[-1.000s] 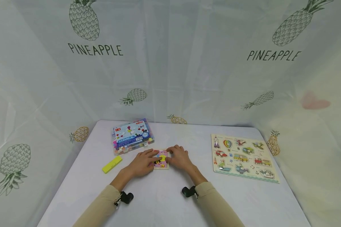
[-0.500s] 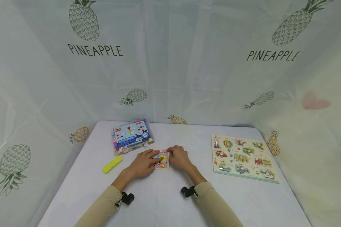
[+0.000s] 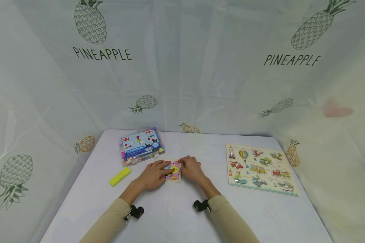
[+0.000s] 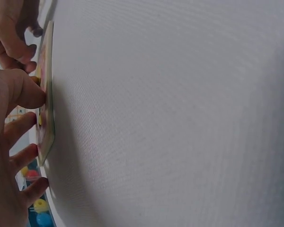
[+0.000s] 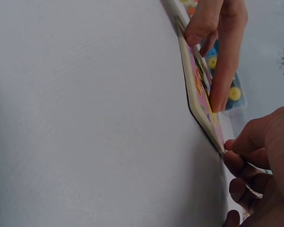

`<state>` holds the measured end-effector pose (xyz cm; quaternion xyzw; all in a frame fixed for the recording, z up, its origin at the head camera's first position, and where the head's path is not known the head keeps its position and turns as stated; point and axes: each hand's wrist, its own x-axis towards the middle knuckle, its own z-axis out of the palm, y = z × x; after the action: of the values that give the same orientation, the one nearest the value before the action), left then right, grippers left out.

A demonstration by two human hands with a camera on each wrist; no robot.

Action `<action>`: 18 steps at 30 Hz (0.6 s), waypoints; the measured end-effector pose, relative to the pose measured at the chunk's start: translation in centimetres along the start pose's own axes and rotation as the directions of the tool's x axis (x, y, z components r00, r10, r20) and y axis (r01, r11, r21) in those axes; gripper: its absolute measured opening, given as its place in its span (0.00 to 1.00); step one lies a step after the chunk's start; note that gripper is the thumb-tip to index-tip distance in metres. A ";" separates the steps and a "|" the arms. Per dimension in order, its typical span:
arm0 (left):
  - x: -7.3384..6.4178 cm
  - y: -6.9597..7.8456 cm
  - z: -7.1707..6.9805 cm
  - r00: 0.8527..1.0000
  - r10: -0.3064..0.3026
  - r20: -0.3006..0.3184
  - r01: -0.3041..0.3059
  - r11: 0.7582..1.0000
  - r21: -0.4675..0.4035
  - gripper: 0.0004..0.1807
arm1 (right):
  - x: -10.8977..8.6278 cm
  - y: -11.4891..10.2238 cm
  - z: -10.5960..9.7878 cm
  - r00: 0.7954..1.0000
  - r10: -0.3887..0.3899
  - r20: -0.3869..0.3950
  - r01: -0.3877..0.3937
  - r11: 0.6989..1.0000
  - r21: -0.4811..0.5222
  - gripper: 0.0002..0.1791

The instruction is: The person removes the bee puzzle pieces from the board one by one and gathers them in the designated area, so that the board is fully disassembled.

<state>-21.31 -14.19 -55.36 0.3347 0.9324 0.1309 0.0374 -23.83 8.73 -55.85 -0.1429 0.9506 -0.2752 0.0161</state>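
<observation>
A small square puzzle board (image 3: 177, 177) with a pink and yellow cartoon picture lies flat on the table. My left hand (image 3: 153, 175) rests on its left part, the index finger reaching across to the yellow patch. In the left wrist view, the thumb presses by the near edge of the board (image 4: 49, 125) and the other fingers are spread. At the board's right side, my right hand (image 3: 192, 169) has its fingers curled. The right wrist view shows that thumb and index finger pinching the corner of the board (image 5: 193, 90). Part of the picture is hidden under my left hand.
Behind my left hand stands a clear plastic box (image 3: 142, 145) of colourful beads with a blue label. A yellow bar-shaped block (image 3: 120, 176) lies to its front left. On the right lies a larger vehicle puzzle board (image 3: 260, 182). A pineapple-print curtain (image 3: 200, 84) hangs behind the table.
My right thumb has drawn back from the picture to the board's right edge, where it meets the index finger. My left hand stays on the board with hardly any movement.
</observation>
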 end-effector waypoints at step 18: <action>0.2 0.0 0.3 1.000 -0.015 0.014 0.015 1.000 0.002 0.25 | 0.5 -0.4 -0.5 0.999 0.009 0.050 -0.009 1.000 -0.011 0.14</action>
<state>-21.43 -14.06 -55.63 0.3284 0.9349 0.1273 0.0446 -24.27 8.55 -55.16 -0.1456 0.9520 -0.2662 0.0404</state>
